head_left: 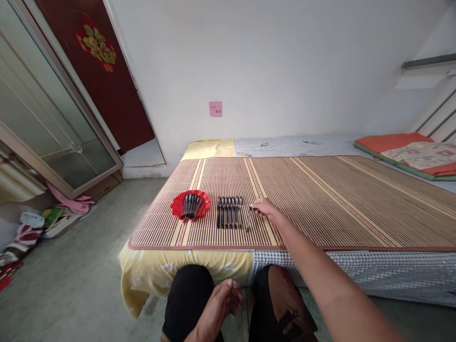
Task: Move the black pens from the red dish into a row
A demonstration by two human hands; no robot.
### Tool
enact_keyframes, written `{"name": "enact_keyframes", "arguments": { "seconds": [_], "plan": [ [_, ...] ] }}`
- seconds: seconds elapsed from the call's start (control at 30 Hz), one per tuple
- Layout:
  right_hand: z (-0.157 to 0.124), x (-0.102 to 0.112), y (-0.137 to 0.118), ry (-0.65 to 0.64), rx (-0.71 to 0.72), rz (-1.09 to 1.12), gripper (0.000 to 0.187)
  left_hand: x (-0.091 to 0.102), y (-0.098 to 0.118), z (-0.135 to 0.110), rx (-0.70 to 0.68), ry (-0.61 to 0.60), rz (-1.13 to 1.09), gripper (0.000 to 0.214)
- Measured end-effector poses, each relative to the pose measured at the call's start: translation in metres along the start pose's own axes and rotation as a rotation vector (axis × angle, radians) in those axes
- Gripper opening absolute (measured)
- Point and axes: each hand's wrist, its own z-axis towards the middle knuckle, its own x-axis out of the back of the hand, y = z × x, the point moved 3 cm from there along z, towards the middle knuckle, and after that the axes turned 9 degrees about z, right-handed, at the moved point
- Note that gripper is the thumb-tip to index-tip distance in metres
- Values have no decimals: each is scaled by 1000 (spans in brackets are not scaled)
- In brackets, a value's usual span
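My right hand (263, 207) pinches the top end of a dark pen (248, 222) between thumb and fingertips, with the pen's lower end angled down toward the mat. Just left of it, several black pens (229, 213) lie side by side in a row, their clips toward the wall. Farther left, a red wavy-edged plate (174, 207) holds a bunch of similar black pens (191, 205). Between my knees rests my left hand (221, 304), fingers loosely curled in with nothing seen in them.
A striped bamboo mat (313, 204) covers the bed over a yellow and checked sheet (199, 263). Folded orange bedding (395, 141) lies at the far right. A pink note (215, 109) sticks to the wall. Clothes (26, 235) lie on the floor at left.
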Motion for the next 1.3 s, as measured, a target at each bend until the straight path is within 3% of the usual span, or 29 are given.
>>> {"name": "enact_keyframes", "arguments": {
  "seconds": [0.33,0.57,0.77,0.97,1.3],
  "plan": [
    [1,-22,8,92,68,-48,8,7,-19,14,40,28,-7,66],
    [-34,-23,28,108,170,-121,40,5,-18,13,33,-1,13,64],
    [-74,-38,39,63,301,-289,63,6,-21,15,56,-26,35,64],
    [-91,-48,36,67,340,-387,56,7,-21,12,46,-1,44,65],
    [-91,-48,36,56,372,-429,43,7,-20,12,55,-3,55,63]
  ]
}}
